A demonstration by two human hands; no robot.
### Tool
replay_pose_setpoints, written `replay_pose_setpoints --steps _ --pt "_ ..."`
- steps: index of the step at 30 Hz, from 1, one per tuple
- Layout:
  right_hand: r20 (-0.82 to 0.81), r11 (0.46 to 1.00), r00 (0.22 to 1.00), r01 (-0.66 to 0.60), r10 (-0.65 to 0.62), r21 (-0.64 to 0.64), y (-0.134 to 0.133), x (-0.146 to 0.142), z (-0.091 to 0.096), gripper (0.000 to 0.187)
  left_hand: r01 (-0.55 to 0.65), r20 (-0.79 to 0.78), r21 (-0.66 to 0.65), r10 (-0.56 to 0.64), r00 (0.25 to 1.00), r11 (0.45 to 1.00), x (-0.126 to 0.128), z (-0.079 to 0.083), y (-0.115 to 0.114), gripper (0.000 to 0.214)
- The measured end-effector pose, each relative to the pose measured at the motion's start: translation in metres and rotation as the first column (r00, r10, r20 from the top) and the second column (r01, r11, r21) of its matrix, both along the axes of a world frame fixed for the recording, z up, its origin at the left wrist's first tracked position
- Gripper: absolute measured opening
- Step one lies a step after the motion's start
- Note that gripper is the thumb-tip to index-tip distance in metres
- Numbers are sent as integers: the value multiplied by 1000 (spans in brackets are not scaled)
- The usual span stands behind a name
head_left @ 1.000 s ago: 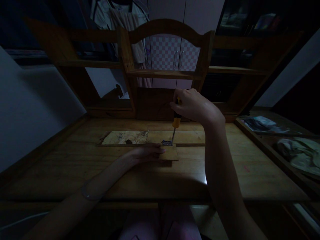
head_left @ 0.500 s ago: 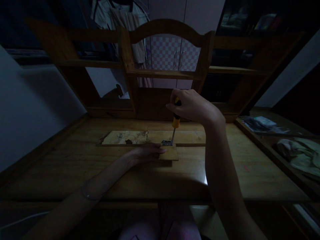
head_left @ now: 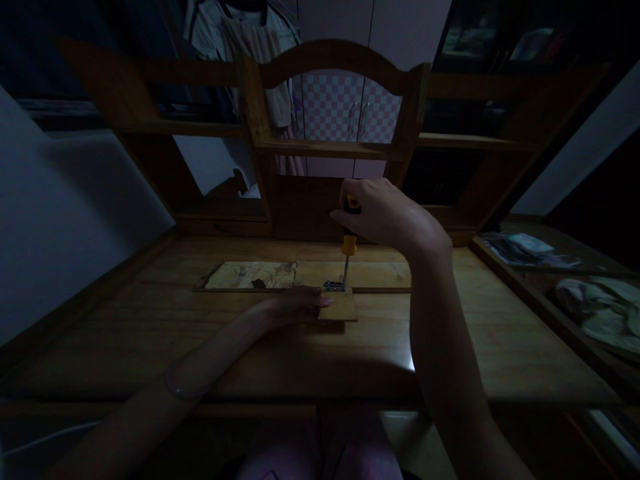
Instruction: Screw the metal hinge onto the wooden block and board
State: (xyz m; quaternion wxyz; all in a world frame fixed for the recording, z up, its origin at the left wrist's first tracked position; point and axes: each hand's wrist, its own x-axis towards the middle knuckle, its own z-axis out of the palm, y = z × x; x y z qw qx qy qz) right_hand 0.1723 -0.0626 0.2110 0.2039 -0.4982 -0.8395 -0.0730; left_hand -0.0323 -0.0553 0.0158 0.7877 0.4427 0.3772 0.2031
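My right hand [head_left: 381, 211] is closed around the top of a yellow-and-black screwdriver [head_left: 349, 244] held upright. Its tip stands on a small metal fitting [head_left: 333, 286] at the back edge of a small wooden block [head_left: 343, 306]. My left hand [head_left: 295, 307] lies flat on the desk with its fingers stretched onto the left side of the block. A thin bracelet circles my left forearm.
The wooden desk [head_left: 300, 347] carries a long flat board [head_left: 280, 275] just behind the block. A wooden hutch with shelves [head_left: 330, 147] rises at the back. To the right, a side shelf holds papers [head_left: 525, 247] and crumpled cloth [head_left: 600, 307]. The room is dim.
My right hand has shifted its grip slightly on the screwdriver handle, as in turning it. The left hand and the block stay where they were.
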Motion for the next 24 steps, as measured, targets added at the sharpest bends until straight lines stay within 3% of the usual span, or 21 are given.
replay_pose_setpoints --steps 7,16,24 --pt "-34 991 995 -98 96 -89 -10 7 7 21 5 11 -5 -5 1000 1000 1 2 -1 43" --pt "-45 994 996 -86 83 -60 -9 5 7 18 16 32 -5 -15 999 1000 0 -3 2 42" --pt "-39 995 995 -92 91 -38 -10 13 9 28 34 71 -14 -33 997 999 -2 -13 8 47"
